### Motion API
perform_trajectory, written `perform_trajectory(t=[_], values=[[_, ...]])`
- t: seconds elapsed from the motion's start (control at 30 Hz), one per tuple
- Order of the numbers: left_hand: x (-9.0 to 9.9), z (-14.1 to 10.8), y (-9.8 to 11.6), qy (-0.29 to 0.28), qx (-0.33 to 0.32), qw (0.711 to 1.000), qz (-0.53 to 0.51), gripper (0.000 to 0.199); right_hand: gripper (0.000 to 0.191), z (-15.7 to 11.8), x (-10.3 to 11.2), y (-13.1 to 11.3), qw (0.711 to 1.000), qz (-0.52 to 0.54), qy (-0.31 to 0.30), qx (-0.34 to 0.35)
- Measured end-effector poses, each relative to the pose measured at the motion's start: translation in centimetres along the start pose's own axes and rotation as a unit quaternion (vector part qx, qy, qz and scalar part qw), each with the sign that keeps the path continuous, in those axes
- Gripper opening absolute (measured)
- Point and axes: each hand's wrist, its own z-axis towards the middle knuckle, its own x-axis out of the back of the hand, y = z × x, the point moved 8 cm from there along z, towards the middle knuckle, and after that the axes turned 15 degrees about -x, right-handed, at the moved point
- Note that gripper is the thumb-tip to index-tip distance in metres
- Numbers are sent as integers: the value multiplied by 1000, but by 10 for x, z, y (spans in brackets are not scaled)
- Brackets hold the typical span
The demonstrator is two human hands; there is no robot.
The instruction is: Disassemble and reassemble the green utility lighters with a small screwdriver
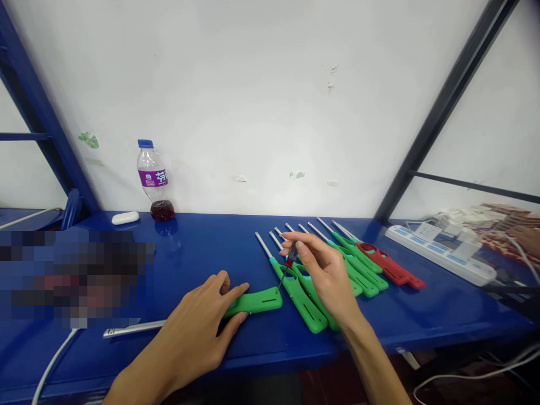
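Observation:
My left hand (202, 318) grips a green long-necked lighter (257, 301), which lies on the blue table with its metal tube (134, 328) pointing left. In my right hand (323, 270) is a small screwdriver (291, 260) with a dark red handle, held between thumb and fingers. Its thin tip meets the end of the lighter's handle. Just right of it, another green lighter (304, 301) rests in a row of several green ones, partly hidden by my right hand. Red lighters (390, 264) lie at the row's right end.
A bottle (155, 183) with dark red drink stands at the back left beside a white oval case (125, 218). At the right lies a white power strip (441, 254). A white cable (54, 360) runs down the left side. Blurred blocks cover the far left.

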Motion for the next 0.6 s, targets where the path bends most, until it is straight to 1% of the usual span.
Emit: perform_trajectory(t=[0.07,0.2,0.33,0.47,0.6], values=[[1,1,0,-3,5,1000,-4,49,22,-1,-1,2,1000,3,-2,-8],[1,2,0,-17,8,1000,-10,49,15,-3,1,-2,999,-37,36,14],[0,2,-1,-10,8,1000,-9,49,23,-3,-2,-1,999,-34,20,10],[-1,1,-3,2,5,1000,-17,47,12,-3,-1,-1,998,-40,32,26],[-2,2,-3,-13,9,999,-28,48,21,-3,-2,3,999,-11,39,20]])
